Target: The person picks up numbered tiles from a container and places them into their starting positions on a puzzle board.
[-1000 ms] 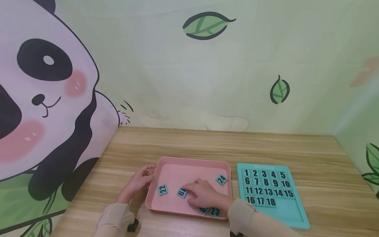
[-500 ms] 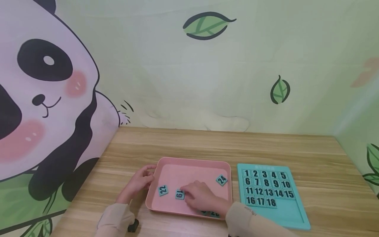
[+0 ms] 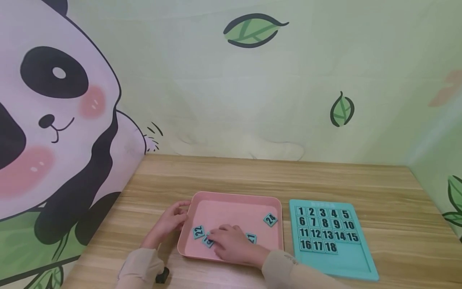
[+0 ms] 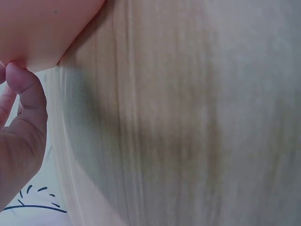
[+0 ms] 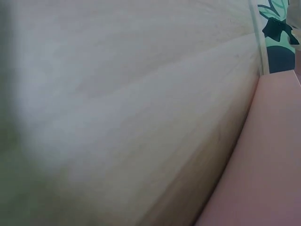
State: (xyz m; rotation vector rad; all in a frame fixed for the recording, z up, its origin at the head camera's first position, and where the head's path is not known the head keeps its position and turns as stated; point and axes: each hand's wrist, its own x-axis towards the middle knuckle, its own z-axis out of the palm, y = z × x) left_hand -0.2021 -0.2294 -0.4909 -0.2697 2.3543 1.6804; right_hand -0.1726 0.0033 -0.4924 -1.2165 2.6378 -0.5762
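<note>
My left hand [image 3: 169, 220] grips the left rim of the pink tray [image 3: 231, 196]. In the left wrist view, the thumb [image 4: 29, 89] presses against the tray's wall. My right hand [image 3: 234, 243] reaches into the tray, fingertips on the right part of a teal number tile, 19 [image 3: 207, 241], partly covered by them. Whether they pinch it or only push it, I cannot tell. Tile 22 [image 3: 198, 232] lies just left of it. Tile 21 [image 3: 252, 238] shows beyond the right hand, and tile 24 [image 3: 270, 219] lies near the right wall. The right wrist view misses the right hand.
A turquoise number board [image 3: 355, 261] lies right of the tray, tiles 1 to 18 set in rows and its lower part bare. Both stand on a wooden table [image 3: 288, 176]. Behind rises a panda-printed backdrop [image 3: 202, 100].
My right hand has slid left, and tile 19 has moved left and turned with it. Tile 21 has come into sight; tile 23 near the front wall is now covered. My left hand stays.
</note>
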